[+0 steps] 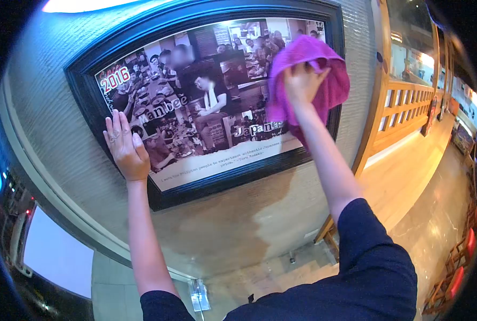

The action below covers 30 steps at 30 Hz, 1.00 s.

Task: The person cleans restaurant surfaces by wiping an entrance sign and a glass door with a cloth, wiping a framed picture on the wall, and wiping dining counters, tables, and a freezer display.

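Observation:
A large framed photo collage (217, 75) with a thick black frame (217, 191) hangs on the wall in front of me. Printed words and "2016" show on it. My right hand (305, 83) presses a purple cloth (332, 67) against the picture's right side, and the cloth hangs over part of the right frame edge. Flat against the lower left of the picture and its frame lies my left hand (126, 147), fingers stretched out, with a ring on one finger and nothing held.
The grey textured wall (222, 230) surrounds the frame. To the right are a wooden post and lattice partition (404, 107) with a wooden counter (404, 187). Red-seated chairs (455, 281) stand at lower right. A pale panel (59, 251) shows at lower left.

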### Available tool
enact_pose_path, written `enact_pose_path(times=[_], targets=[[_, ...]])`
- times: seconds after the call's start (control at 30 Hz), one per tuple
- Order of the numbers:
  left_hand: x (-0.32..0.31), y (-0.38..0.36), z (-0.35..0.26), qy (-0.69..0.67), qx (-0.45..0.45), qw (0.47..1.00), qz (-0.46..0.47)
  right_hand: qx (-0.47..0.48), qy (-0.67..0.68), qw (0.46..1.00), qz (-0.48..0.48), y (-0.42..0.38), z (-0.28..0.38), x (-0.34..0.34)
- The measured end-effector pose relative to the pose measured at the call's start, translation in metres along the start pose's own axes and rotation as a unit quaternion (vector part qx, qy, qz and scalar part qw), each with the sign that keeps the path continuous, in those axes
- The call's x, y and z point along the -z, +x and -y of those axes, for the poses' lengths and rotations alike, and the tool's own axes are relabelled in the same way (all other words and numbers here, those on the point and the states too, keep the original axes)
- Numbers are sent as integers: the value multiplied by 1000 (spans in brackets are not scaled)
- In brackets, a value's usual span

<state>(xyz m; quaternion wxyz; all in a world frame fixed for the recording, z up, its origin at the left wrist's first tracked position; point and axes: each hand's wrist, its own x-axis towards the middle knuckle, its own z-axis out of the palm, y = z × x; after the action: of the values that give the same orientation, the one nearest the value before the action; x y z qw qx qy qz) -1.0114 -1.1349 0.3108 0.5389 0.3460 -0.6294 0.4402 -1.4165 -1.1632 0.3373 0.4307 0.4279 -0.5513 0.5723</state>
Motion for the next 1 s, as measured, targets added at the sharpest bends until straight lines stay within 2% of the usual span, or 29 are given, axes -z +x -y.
enact_pose_path(times=[0.03, 0.1, 0.13, 0.17, 0.2, 0.27, 0.37, 0.4, 0.5, 0.53, 0.6, 0.67, 0.73, 0.8, 0.87, 0.93, 1.0], targets=[[1, 0, 1, 5, 2, 1000, 2, -7, 37, 998, 55, 0, 38, 12], [2, 0, 1, 0, 3, 1000, 4, 121, 31, 990, 72, -6, 108, 30], [2, 0, 2, -5, 3, 1000, 6, 131, 124, 984, 9, -9, 141, 25], [3, -1, 3, -6, 7, 1000, 9, 140, 116, 983, 17, -13, 169, 25], [2, -2, 5, -15, 4, 1000, 9, 168, 57, 977, 118, -17, 195, 33], [3, -2, 7, -29, -1, 1000, -2, 230, 119, 959, 114, -27, 235, 28], [-2, -7, 21, -60, -27, 998, -24, 306, 235, 922, 33, -47, 267, -9], [-4, -7, 24, -57, -27, 998, -30, 344, 269, 900, -1, -43, 265, -10], [1, -4, 16, -40, -7, 999, -20, 343, 371, 854, 125, -25, 215, -2], [4, -2, 12, -42, -8, 999, -21, 343, 267, 894, 112, -16, 194, 14], [5, 1, 8, -44, -10, 999, -23, 303, 254, 914, 94, 2, 151, 21], [5, 1, 7, -36, -8, 999, -18, 254, 278, 917, 130, 19, 109, 23], [5, 0, 7, -27, -11, 999, -17, 225, 345, 905, 109, 31, 64, -4], [5, 0, 7, -28, -8, 1000, -11, 266, 105, 958, 14, 42, 36, 26], [7, 0, 6, -20, -1, 1000, -1, 204, 85, 975, 28, 47, 6, 25], [7, 0, 6, -26, 5, 1000, 4, 194, 31, 980, 9, 50, -22, 26], [4, 0, 9, -30, -4, 999, -10, 205, 4, 977, 60, 37, -55, 16]])
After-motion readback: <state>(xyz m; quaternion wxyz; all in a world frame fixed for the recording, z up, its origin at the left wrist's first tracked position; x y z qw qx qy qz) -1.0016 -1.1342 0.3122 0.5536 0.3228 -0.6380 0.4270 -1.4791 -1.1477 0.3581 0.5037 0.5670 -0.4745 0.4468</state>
